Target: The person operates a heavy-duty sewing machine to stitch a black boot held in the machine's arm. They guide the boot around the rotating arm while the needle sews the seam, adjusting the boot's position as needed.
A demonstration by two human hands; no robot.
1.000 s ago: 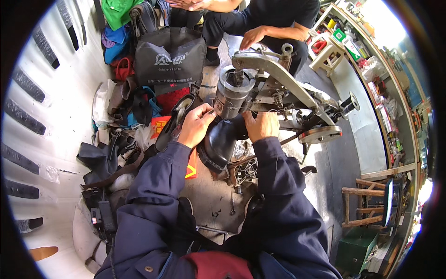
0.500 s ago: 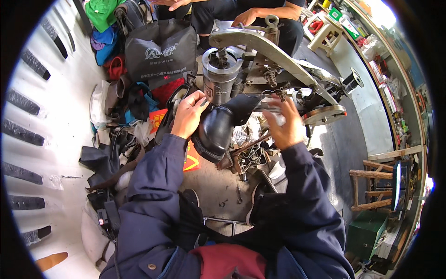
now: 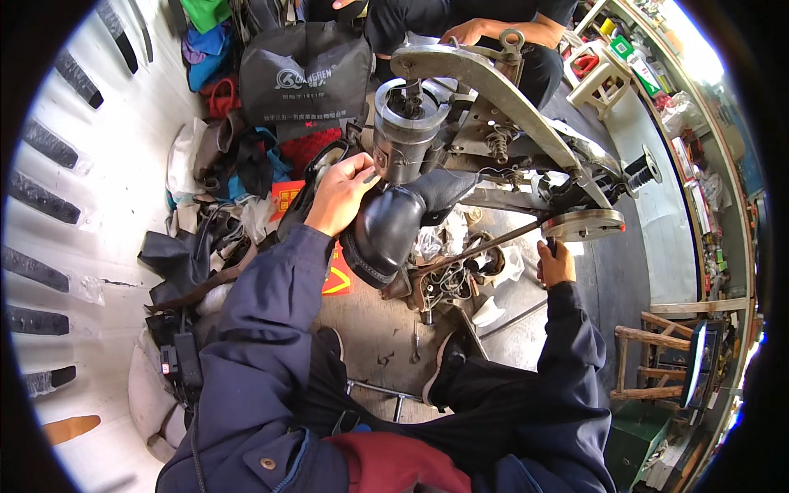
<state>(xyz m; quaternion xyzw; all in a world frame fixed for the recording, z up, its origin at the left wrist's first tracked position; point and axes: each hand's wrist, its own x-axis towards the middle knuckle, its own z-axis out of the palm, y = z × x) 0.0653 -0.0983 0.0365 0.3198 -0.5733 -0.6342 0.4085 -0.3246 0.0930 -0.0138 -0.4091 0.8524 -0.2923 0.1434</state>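
Observation:
A black leather boot (image 3: 386,230) lies tilted under the metal head (image 3: 403,140) of a shoe-stitching machine, toe toward me. Its shaft runs back to the right beneath the machine. My left hand (image 3: 339,195) is closed at the boot's upper left edge, thumb and fingers pinched close beside the machine head; the fingertips are partly hidden. At the right, my right hand (image 3: 556,263) is wrapped round a small dark crank handle (image 3: 551,244) just below the machine's handwheel (image 3: 583,224).
Another person's hand (image 3: 468,31) rests behind the machine. A black bag (image 3: 304,74) and a heap of scraps stand at the left. Below the machine sits a tray of odds and ends (image 3: 448,287). A stool (image 3: 600,78) and a wooden chair (image 3: 657,353) are at the right.
My right hand has moved right and down from beside the boot's shaft to the handwheel, closing on its crank handle. My left hand stays at the boot. The view has shifted slightly.

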